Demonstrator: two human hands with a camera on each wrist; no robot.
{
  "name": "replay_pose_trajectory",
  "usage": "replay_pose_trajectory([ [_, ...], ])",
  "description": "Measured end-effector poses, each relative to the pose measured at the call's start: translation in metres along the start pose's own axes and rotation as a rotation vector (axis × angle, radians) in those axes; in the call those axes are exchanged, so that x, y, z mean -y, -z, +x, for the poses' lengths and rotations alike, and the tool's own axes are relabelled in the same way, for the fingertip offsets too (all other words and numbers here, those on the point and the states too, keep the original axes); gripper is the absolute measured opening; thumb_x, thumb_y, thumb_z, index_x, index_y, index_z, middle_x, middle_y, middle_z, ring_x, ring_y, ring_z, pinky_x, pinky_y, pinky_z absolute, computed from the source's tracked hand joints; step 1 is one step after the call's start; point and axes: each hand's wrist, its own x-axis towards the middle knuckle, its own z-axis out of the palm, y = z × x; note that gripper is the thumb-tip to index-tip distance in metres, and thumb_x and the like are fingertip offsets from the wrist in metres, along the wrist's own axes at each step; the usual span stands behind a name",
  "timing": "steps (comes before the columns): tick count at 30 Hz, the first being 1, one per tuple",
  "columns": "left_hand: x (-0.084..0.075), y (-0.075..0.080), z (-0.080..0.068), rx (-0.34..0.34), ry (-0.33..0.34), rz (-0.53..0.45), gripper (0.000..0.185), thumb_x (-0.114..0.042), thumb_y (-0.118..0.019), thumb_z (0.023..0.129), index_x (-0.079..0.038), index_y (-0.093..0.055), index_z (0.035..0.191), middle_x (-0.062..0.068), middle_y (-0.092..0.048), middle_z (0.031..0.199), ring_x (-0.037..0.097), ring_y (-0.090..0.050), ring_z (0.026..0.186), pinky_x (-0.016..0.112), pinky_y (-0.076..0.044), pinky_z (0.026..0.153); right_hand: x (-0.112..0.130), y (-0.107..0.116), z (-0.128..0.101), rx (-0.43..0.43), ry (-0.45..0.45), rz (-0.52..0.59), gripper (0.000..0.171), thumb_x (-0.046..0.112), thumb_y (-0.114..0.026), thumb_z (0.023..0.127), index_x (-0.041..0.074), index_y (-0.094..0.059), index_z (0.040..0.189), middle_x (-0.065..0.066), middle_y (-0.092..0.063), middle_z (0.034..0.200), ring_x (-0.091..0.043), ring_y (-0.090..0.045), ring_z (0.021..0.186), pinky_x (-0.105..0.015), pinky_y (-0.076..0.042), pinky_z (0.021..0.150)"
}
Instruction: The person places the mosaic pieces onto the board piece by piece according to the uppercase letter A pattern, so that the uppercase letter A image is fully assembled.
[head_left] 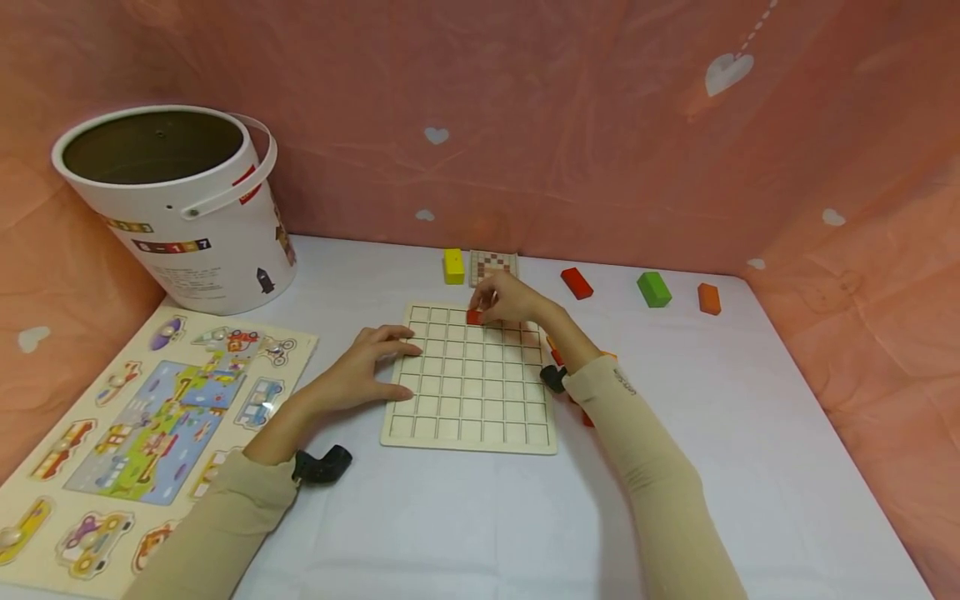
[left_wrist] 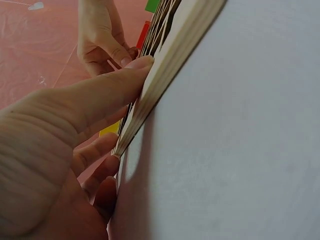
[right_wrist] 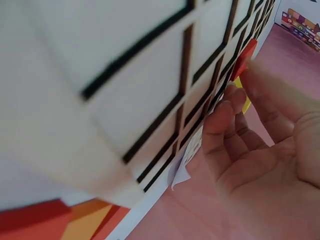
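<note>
A pale wooden grid board (head_left: 468,392) lies flat on the white table. My right hand (head_left: 504,302) pinches a small red block (head_left: 474,317) over the board's top row; the right wrist view shows that red block (right_wrist: 245,57) at my fingertips (right_wrist: 260,80) against the grid board (right_wrist: 150,100). My left hand (head_left: 371,365) rests on the board's left edge with fingers fairly straight. In the left wrist view its thumb (left_wrist: 100,97) presses the grid board's rim (left_wrist: 165,75).
Along the back lie a yellow block (head_left: 453,266), a pattern card (head_left: 492,265), another red block (head_left: 576,282), a green block (head_left: 653,288) and an orange block (head_left: 708,298). A white bucket (head_left: 180,217) stands back left. A picture puzzle board (head_left: 142,425) lies left.
</note>
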Motion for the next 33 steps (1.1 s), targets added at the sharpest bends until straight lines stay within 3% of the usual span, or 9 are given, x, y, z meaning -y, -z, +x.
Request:
replay_pose_trajectory([
  [9,-0.002,0.0,-0.001,0.006,0.017,-0.011,0.06,-0.019,-0.086,0.077,-0.003,-0.063,0.131,0.016,-0.04,0.15,0.037,-0.028,0.136,0.061,-0.025,0.11,0.005,-0.004,0.0,-0.009,-0.079,-0.116,0.017,0.008,-0.079,0.086,-0.001,-0.066,0.093,-0.011,-0.061,0.09,-0.022,-0.056,0.081,-0.03,-0.046,0.073],
  [14,-0.003,0.0,-0.001,0.011,0.024,-0.01,0.06,-0.019,-0.086,0.078,-0.004,-0.063,0.131,0.016,-0.04,0.151,0.037,-0.028,0.136,0.062,-0.025,0.11,0.007,0.0,0.0,0.008,-0.138,-0.197,0.019,0.014,-0.077,0.088,0.002,-0.067,0.097,-0.01,-0.061,0.095,-0.022,-0.055,0.085,-0.032,-0.046,0.075],
  [21,-0.002,0.001,0.0,0.011,0.016,-0.011,0.06,-0.019,-0.086,0.078,-0.004,-0.063,0.131,0.015,-0.04,0.151,0.037,-0.028,0.135,0.061,-0.026,0.11,-0.005,0.02,-0.015,-0.047,-0.106,-0.03,0.021,0.007,-0.068,0.094,-0.005,-0.066,0.111,-0.016,-0.064,0.103,-0.029,-0.058,0.093,-0.035,-0.05,0.082],
  [27,-0.002,0.001,0.001,0.012,0.015,-0.008,0.06,-0.02,-0.086,0.078,-0.004,-0.063,0.131,0.015,-0.04,0.151,0.037,-0.029,0.135,0.061,-0.026,0.109,-0.032,0.045,-0.049,-0.036,-0.175,0.091,0.039,-0.005,-0.068,0.085,-0.007,-0.058,0.123,-0.024,-0.06,0.117,-0.035,-0.055,0.106,-0.042,-0.047,0.094],
  [33,-0.004,0.0,0.0,0.014,0.03,-0.016,0.06,-0.02,-0.086,0.078,-0.004,-0.063,0.131,0.016,-0.039,0.151,0.037,-0.028,0.136,0.062,-0.026,0.11,-0.05,0.048,-0.068,-0.004,-0.254,0.113,0.051,-0.007,-0.067,0.082,-0.002,-0.051,0.13,-0.022,-0.055,0.123,-0.037,-0.052,0.112,-0.047,-0.044,0.099],
])
